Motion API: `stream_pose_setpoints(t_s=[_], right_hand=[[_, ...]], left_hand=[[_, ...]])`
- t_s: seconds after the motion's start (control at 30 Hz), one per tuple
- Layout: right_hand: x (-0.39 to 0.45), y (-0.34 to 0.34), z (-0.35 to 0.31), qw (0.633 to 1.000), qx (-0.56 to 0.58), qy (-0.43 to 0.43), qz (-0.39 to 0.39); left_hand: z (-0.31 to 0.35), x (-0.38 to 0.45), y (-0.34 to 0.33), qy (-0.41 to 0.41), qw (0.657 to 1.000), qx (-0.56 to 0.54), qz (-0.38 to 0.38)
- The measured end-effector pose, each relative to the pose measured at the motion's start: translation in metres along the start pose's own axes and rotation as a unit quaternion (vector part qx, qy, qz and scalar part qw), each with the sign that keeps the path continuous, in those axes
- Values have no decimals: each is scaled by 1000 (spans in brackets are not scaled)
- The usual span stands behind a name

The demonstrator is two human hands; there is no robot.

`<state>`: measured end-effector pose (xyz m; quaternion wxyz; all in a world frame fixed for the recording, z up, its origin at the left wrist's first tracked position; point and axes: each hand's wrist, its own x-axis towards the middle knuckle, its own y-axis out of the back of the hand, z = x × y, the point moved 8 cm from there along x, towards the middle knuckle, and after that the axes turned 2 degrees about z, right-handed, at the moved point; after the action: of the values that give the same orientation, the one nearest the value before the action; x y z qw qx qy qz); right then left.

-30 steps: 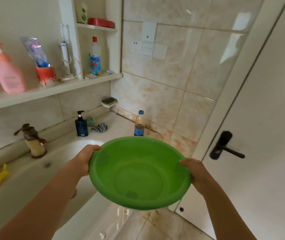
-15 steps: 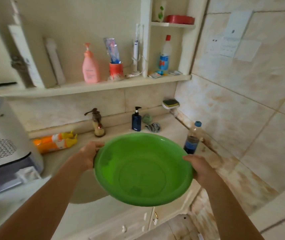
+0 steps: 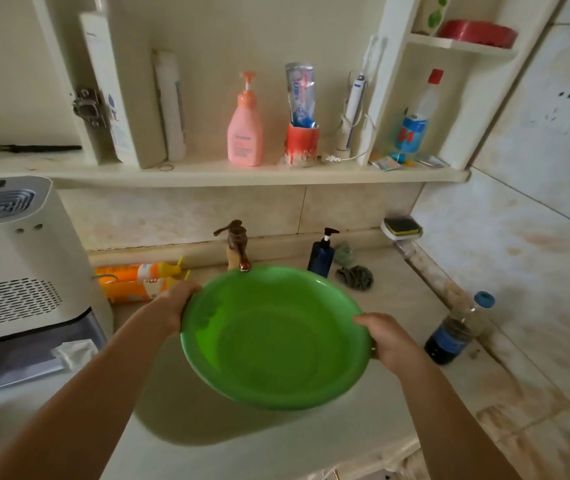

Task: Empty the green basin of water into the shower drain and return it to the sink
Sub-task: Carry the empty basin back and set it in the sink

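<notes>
Green basin (image 3: 273, 336) held level over the sink (image 3: 186, 424), gripped at opposite rims: left hand (image 3: 176, 306) at nine o'clock on the rim, fingers curled over the edge and showing through the translucent wall; right hand (image 3: 389, 342) at three o'clock, thumb on top of the rim, fingers hidden beneath. No standing water to be seen inside, only a damp sheen. Compared with one second ago, turned away from the door and the tiled corner to face the vanity squarely; bronze faucet (image 3: 236, 245) now at twelve o'clock just behind the basin's far rim, spout tip barely above it. Basin now centred over the bowl rather than off its right edge. Judged from that: emptying done, return nearly complete, only the lowering into the bowl left. Dark pump bottle (image 3: 322, 254) at one o'clock, cola bottle (image 3: 456, 329) at three o'clock beyond the right hand, orange bottles (image 3: 138, 280) at ten o'clock, white appliance (image 3: 17, 271) at nine o'clock. Far rim likely to need care under the spout.
</notes>
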<state>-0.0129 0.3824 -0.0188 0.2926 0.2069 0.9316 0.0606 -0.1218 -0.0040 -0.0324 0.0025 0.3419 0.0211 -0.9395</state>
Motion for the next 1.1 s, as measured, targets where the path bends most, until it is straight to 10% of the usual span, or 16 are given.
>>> stream_pose_setpoints(t_s=[0.5,0.73,1.1], right_hand=[[103,-62,25,988,-149,-2,41],[107,-105,82,895,-393,195,79],[122,-105,94,879,-425,191,102]], left_hand=[[-62,70,33,64,993,-24,98],[-162,69,48,-5,923,226,310],[-160,87,54,-59,898,271,342]])
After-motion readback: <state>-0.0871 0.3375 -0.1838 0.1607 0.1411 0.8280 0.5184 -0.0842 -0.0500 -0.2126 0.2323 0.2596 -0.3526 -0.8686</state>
